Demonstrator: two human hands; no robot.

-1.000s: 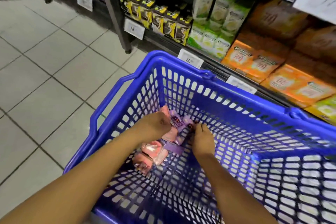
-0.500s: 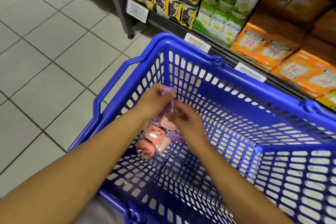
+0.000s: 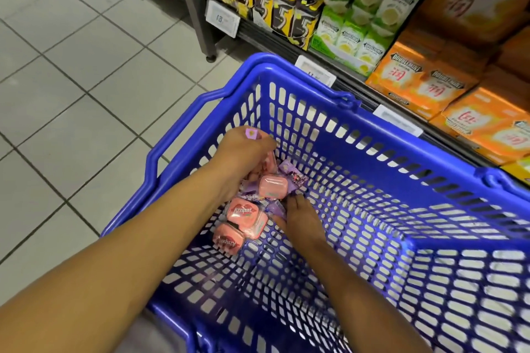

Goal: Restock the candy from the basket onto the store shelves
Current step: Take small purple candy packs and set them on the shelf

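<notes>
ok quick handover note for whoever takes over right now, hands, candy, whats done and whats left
Left hand: inside the basket, fingers curled round several pink tins and purple packets, gathering a handful.
Right hand: low in the basket beside the pile, fingertips at the purple packets; whether it grips one cannot be told.
Candy: all in the basket's left corner. Pink tins lie on the bottom, one more pink tin sits on top of the pile.
Done: nothing in this handful has reached the shelves.
Left: lift the handful out, shelve it, then go back for the rest.
</notes>
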